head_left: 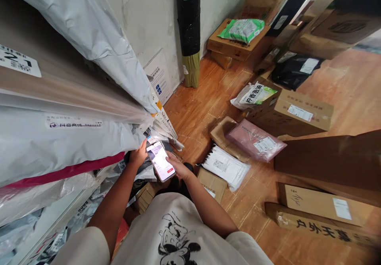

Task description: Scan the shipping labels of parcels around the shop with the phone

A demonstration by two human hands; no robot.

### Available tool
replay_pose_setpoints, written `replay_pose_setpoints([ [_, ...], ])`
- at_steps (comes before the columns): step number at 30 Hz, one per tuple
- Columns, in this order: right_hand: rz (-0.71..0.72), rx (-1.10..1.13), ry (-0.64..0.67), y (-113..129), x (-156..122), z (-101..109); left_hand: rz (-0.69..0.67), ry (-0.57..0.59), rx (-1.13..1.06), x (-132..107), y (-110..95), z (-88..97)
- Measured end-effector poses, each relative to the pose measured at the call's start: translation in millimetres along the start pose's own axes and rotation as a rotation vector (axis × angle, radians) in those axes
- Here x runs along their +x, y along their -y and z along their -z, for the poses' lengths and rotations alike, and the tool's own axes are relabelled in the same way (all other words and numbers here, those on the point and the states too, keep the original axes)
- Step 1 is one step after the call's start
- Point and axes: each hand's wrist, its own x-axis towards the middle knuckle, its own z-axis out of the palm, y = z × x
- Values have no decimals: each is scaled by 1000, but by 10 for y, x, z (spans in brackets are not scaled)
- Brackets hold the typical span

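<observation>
A smartphone [160, 160] with a lit screen is held low in front of me, just above the parcels at the foot of the shelf. My right hand [179, 168] grips its right edge from below, thumb lying against the screen. My left hand [138, 154] is closed on the parcels [154, 136] at the shelf's lower corner, just left of the phone's top end; what its fingers pinch is hidden. Large grey plastic mailer bags [59, 138] fill the shelf to the left of both hands.
Parcels cover the wooden floor: a pink mailer [256, 140], a white mailer [228, 166], cardboard boxes [293, 110] and long flat cartons [324, 209] at the right. A tall black-wrapped roll [188, 23] leans on the wall. Bare floor [196, 106] lies between wall and parcels.
</observation>
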Motion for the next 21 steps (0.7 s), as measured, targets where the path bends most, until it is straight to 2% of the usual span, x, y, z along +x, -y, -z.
replay_pose_setpoints([
  [5,-2,2,7,38,-43,-25,11,-3,-11,7,10,-19],
  [10,0,-6,76,180,-234,-110,64,58,-28,15,-16,-6],
  [21,107,-96,107,318,-551,-160,74,46,-99,50,-78,66],
])
